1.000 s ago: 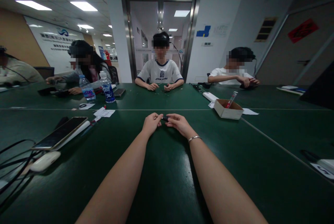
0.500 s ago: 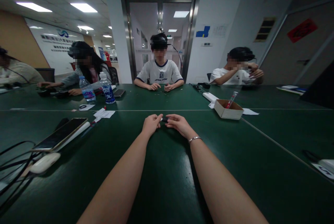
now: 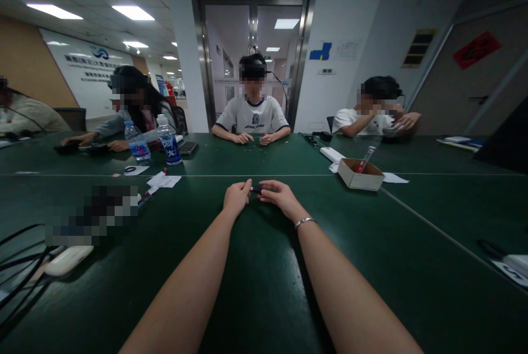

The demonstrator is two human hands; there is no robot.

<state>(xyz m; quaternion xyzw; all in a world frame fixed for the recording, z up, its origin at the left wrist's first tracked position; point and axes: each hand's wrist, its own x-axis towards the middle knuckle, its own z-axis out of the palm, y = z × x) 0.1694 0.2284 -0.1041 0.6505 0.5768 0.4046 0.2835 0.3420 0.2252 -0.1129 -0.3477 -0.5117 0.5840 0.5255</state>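
Between my hands is a small dark stick-like object (image 3: 256,189) with a silvery end, too small to name more closely. My left hand (image 3: 237,198) is closed on its silvery end, thumb on top. From the other side, my right hand (image 3: 282,198) pinches the dark end in its fingertips. A bracelet circles my right wrist. Both hands are just above or resting on the green table (image 3: 264,282), around its middle.
A cardboard box (image 3: 359,180) holding a clear tube with red stands to the right. Two bottles (image 3: 168,142) and paper slips (image 3: 165,180) are at the left. Cables and a white rounded device (image 3: 70,260) lie near left. Several people sit across the table.
Both hands have shifted very slightly to the left with the small dark object. My grip on it looks much the same.
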